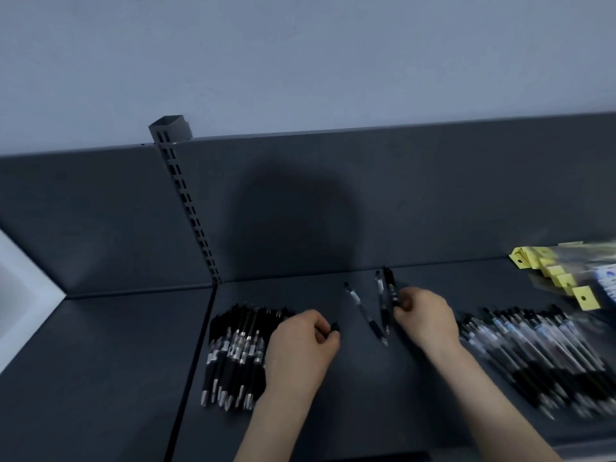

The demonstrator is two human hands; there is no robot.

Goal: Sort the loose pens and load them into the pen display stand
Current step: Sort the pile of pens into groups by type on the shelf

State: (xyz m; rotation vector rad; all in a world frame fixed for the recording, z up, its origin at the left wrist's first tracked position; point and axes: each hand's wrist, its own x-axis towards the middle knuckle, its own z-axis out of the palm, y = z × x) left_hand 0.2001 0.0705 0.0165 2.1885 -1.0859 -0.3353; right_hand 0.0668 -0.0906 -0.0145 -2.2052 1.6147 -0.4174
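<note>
The work is at the sorting step, on a dark grey shelf [333, 411]. The right hand [423, 318] pinches a black pen [390, 288] by its lower part, thumb and fingers closed on it, and the pen points toward the back panel. The left hand [301, 340] is curled round a half-hidden pen [335, 327]; only a black end shows at the fingertips.

The pile of black pens [233, 355] lies just left of this hand. The pile of clear-barrel pens [533, 355] lies at the right, and two loose pens [365, 315] rest on the shelf between the hands. The display stand is not in view.

To do this step well, I think each barrel should be checked before the pen is put down. Then it should be laid parallel to its pile, tip in the same direction (so a whole bundle can be lifted later). A pen thrown across a pile would roll and mix the kinds.

No writing can be read. The pen barrels and the yellow-headed packets [566, 285] at the far right are too blurred.
</note>
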